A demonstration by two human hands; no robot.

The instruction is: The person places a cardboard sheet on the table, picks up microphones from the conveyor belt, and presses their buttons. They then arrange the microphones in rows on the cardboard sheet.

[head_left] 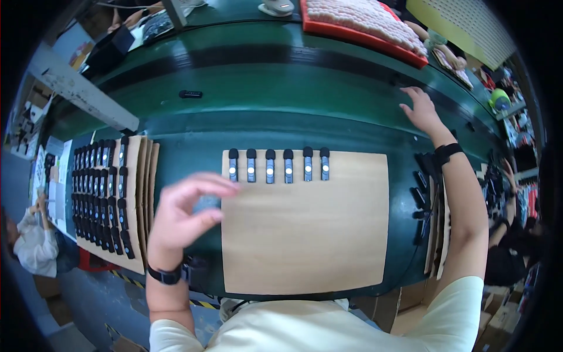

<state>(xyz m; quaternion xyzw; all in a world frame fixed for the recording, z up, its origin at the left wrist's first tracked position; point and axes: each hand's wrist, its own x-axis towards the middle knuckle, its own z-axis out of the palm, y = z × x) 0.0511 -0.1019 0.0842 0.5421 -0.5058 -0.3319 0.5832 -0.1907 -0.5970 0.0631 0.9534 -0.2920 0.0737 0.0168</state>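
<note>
A row of several small black clip-on microphones (270, 166) with foam tops lies along the far edge of a brown cardboard sheet (305, 234). My left hand (190, 211), slightly blurred, hovers at the sheet's left edge, just nearer than the leftmost microphone. Its thumb and fingers are apart, and I see nothing between them. Far to the right, my right hand (421, 110) reaches over the green belt (264, 82) with fingers spread and nothing held. A single black microphone (190, 94) rests on the belt at the far left.
Stacked cardboard sheets (142, 199) with rows of microphones stand at the left. More dark pieces and cardboard (433, 229) are by my right forearm. A red tray (363, 35) of pale fluffy pieces sits beyond the belt. A metal post (88, 88) rises at the left. Other people work nearby.
</note>
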